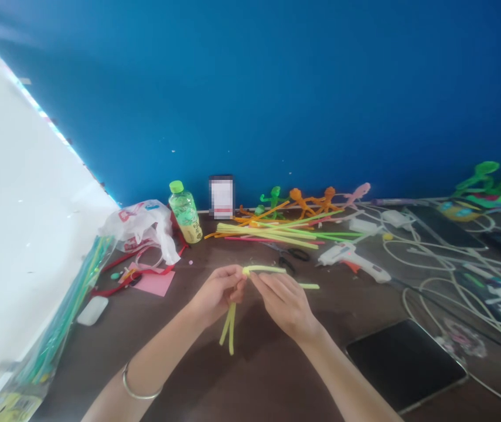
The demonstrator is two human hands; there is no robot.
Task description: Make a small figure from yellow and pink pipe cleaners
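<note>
Pale yellow pipe cleaners (231, 331) are gripped between my two hands over the middle of the dark table. My left hand (220, 291) pinches them near a bunched yellow spot, and two ends hang down below it. My right hand (286, 300) is closed on the same pipe cleaners just to the right, fingers together, with strands sticking out rightward past the knuckles. How the strands join is partly hidden by my fingers. Beyond my hands lies a pile of yellow, orange, green and red pipe cleaners (268, 233), with black-handled scissors (298, 254) in front of it.
A white glue gun (350, 258) and tangled white cables lie right, near a black tablet (406, 364). At left are a green-capped bottle (186, 214), a plastic bag (138, 225), pink paper (156, 283) and packed green pipe cleaners (63, 319). Small orange figures (303, 204) stand by the blue wall.
</note>
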